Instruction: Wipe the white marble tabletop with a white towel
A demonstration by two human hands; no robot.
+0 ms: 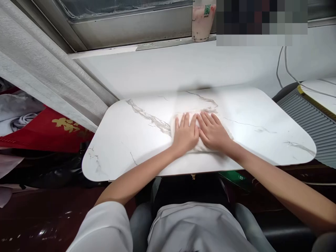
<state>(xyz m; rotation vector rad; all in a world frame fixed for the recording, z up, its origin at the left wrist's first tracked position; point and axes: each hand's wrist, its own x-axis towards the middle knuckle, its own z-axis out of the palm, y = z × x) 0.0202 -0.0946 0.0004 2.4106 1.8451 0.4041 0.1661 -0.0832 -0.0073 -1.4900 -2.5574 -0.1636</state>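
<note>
A folded white cloth (229,133) lies near the middle of a white marble-patterned table (126,140). My left hand (185,133) rests flat on the cloth's left half, fingers stretched out and pointing away from me. My right hand (213,131) lies flat beside it on the cloth's right half, fingers spread and angled to the upper left. The two hands touch at their inner edges and cover most of the cloth. Neither hand holds anything.
A plastic drink cup (201,21) stands on the window ledge behind the table. A grey ribbed appliance (309,119) with cables sits at the right. Red fabric with gold print (49,131) and a grey curtain (39,70) are at the left.
</note>
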